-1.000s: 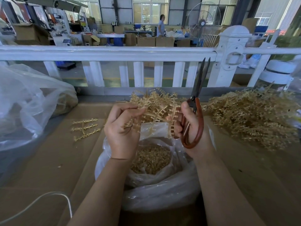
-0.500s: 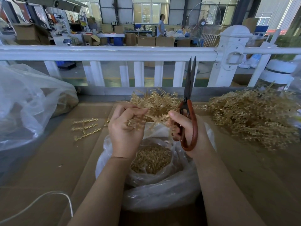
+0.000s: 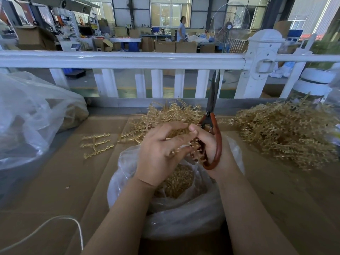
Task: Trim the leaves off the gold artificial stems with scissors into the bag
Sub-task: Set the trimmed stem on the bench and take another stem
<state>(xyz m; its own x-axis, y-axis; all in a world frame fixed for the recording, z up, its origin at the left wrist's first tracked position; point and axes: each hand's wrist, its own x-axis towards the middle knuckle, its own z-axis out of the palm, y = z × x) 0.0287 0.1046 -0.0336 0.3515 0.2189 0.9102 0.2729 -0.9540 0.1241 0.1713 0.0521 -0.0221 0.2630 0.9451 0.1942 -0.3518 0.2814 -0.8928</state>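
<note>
Left hand [image 3: 161, 150]: pinching gold stem [image 3: 197, 155]
Right hand [image 3: 209, 144]: gripping scissors [image 3: 214, 126], blades closed
Stem: light, springy; hold bare stalk above bag [image 3: 184, 223]

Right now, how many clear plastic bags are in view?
2: one bag below the hands, holding gold trimmings; a larger bag at far left. Others may lie out of frame.

**Workshop floor behind a white railing**

A white railing [image 3: 128, 59] with a domed post [image 3: 261, 57] crosses the view. Beyond it lies a grey floor with green and yellow marking, stacked cardboard boxes [image 3: 165, 46], a long workbench [image 3: 127, 40] and a standing fan [image 3: 230, 21]. Tall windows [image 3: 169, 11] let in daylight. A person [image 3: 181, 29] stands far back.
</note>
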